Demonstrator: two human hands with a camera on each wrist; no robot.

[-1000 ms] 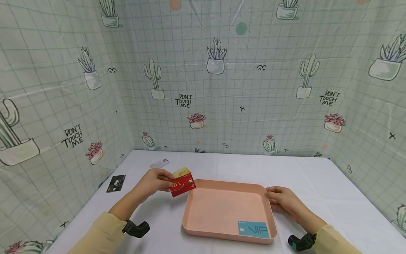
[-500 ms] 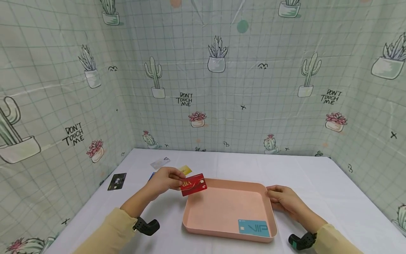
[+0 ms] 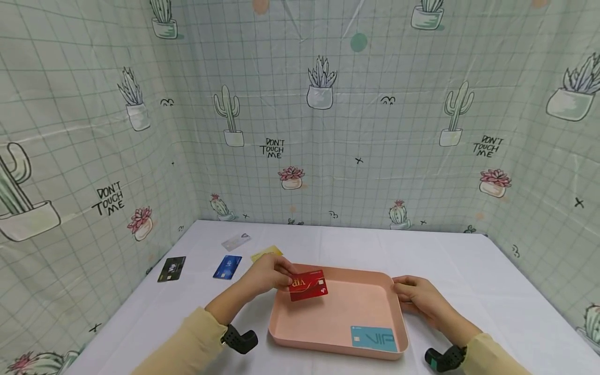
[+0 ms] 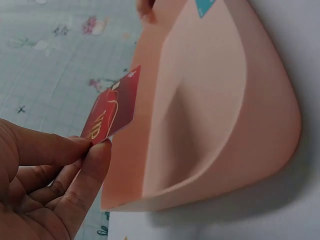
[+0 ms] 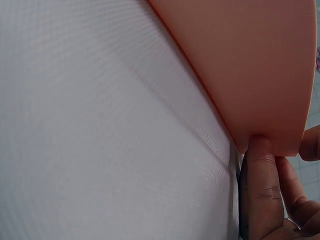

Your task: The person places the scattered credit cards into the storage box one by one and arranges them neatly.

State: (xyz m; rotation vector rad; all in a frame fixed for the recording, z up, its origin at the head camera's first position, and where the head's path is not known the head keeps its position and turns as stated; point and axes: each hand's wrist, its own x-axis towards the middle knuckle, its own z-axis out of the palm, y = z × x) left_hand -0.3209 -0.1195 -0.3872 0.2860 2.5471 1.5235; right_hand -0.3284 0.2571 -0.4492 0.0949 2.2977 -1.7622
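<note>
My left hand (image 3: 268, 274) pinches a red VIP card (image 3: 309, 285) by one end between thumb and fingers. In the left wrist view the red card (image 4: 112, 105) is tilted above the pink tray (image 4: 270, 130), apart from its floor, and casts a shadow there. The thumb of my right hand (image 3: 422, 298) lies at the rim of the tray (image 3: 337, 351), near its far right corner. In the right wrist view its fingers (image 5: 262, 180) press the outer wall, so the hand grips that side. A light blue VIP card (image 3: 373, 338) lies flat in the tray's near right corner.
Left of the tray, a black VIP card (image 3: 171, 269), a blue card (image 3: 227, 266) and a clear card (image 3: 236, 241) lie on the white tablecloth (image 3: 422, 250). A yellow card (image 3: 267, 252) is partly behind my left hand. Patterned sheets (image 3: 328, 130) stand around the table.
My left hand has carried the red card rightward, from beside the tray to over its far left part. The blue and yellow cards have come into sight behind it. My right hand stays put.
</note>
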